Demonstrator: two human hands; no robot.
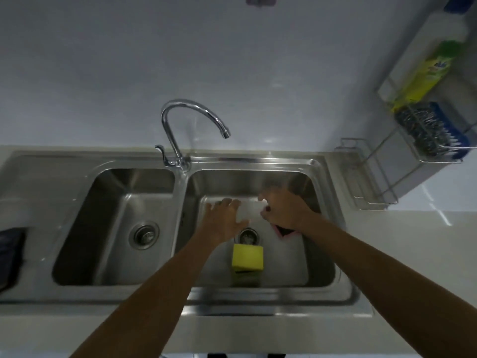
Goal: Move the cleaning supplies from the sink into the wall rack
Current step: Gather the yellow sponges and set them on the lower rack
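Observation:
Both of my hands reach into the right basin (320,254) of a steel double sink. My left hand (224,215) is open, with spread fingers, just above the drain. My right hand (281,210) hovers beside it with its fingers curled down over a pale, blurred patch (249,209); a grip cannot be made out. A pink-edged dark item (284,232) peeks out from under my right wrist. On the basin floor nearer to me lies a yellow sponge (247,257) with a green scouring side. The wire wall rack (436,161) hangs at the upper right.
The rack holds a green and yellow bottle (426,71), a steel scourer (423,130) and a blue brush (456,133). A smaller wire shelf (371,200) sits below it. The curved tap (180,117) stands between the basins. A dark object (10,244) lies at the left edge.

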